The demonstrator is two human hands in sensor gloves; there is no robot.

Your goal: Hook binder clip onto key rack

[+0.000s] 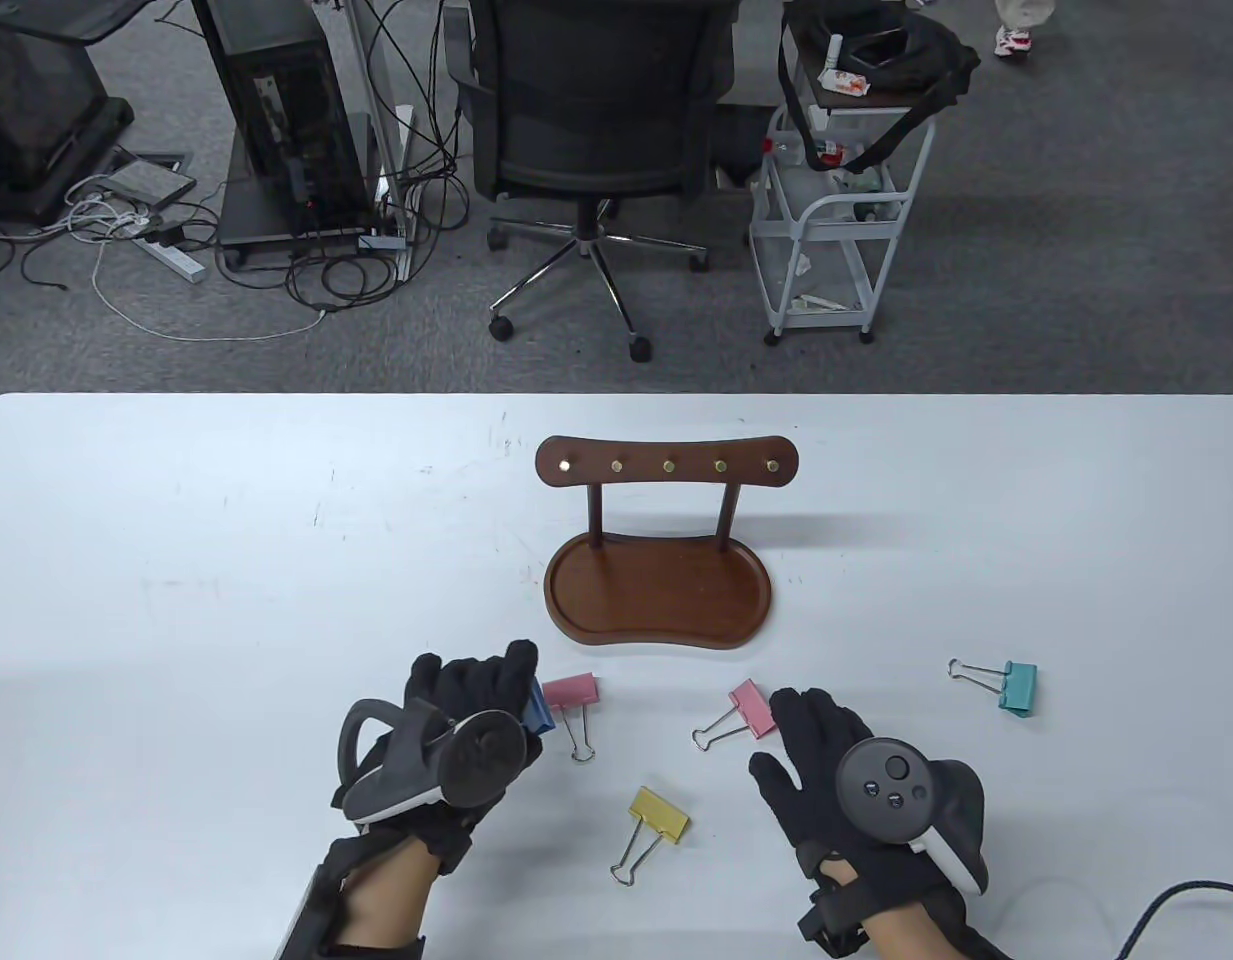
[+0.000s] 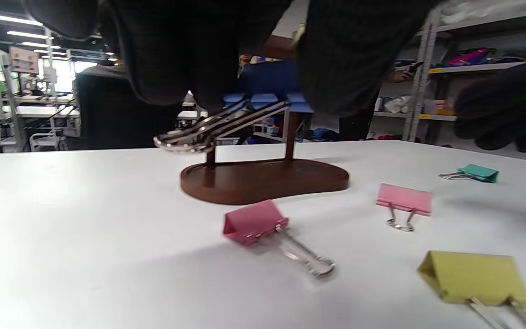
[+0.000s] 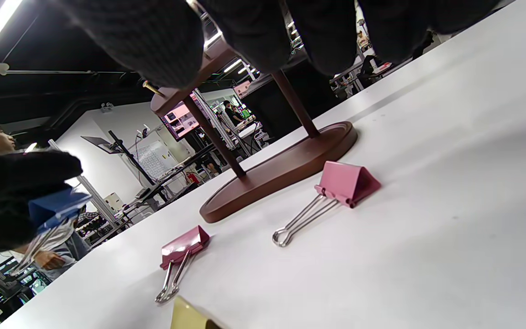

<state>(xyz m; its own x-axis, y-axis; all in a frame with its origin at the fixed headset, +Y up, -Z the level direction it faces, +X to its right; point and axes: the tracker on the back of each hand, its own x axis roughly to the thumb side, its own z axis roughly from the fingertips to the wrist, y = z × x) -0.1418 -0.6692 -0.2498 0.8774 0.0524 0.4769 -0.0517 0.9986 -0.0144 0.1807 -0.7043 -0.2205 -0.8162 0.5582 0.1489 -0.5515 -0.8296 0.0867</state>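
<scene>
One blue binder clip (image 1: 536, 708) pinched in left hand (image 1: 456, 740), wire handles pointing back; key rack (image 1: 668, 466) pegs ahead-right, nearer left; right hand (image 1: 836, 760) empty, flat.

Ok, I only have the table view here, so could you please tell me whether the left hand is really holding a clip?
Observer: Yes. The left wrist view shows the left hand gripping a blue binder clip by its body, lifted off the table.
Operator: Thank you. Where are its wire handles?
Observer: The wire handles lie close together and jut out below the fingers, untouched by the hand.
Operator: And is the right hand touching the pink clip beside it?
Observer: It seems not. In the right wrist view that pink clip lies on the table, and the right hand keeps its fingers above it, apart.
</scene>
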